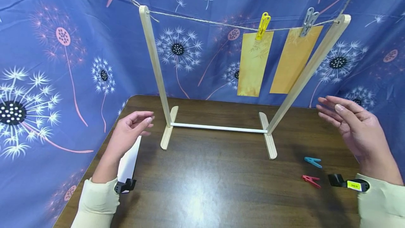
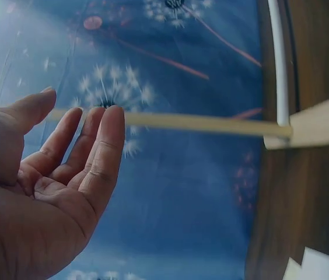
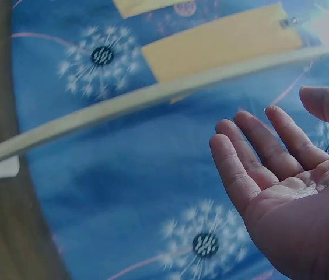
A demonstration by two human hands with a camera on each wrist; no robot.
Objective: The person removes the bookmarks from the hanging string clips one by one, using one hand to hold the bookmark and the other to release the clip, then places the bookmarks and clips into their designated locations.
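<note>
A wooden stand [image 1: 155, 59] with a string [image 1: 196, 19] tied between its two posts is upright on the table. From the string hang a yellow paper strip [image 1: 253, 66], held by a yellow clothespin [image 1: 263, 26], and an orange paper strip [image 1: 294, 61], held by a grey clothespin [image 1: 309, 22]. My left hand [image 1: 131, 129] is raised left of the stand, fingers relaxed and holding nothing. To the right of the stand my right hand [image 1: 357, 126] is also raised, its palm bare in the right wrist view. A blue clothespin [image 1: 313, 162] and a red clothespin [image 1: 311, 180] lie on the table near it.
White paper [image 1: 129, 159] lies at the table's left edge, partly behind the left forearm. A white rod [image 1: 218, 128] joins the stand's two wooden feet [image 1: 268, 140]. Blue dandelion-print cloth [image 1: 202, 76] hangs behind and at the sides of the brown table [image 1: 196, 171].
</note>
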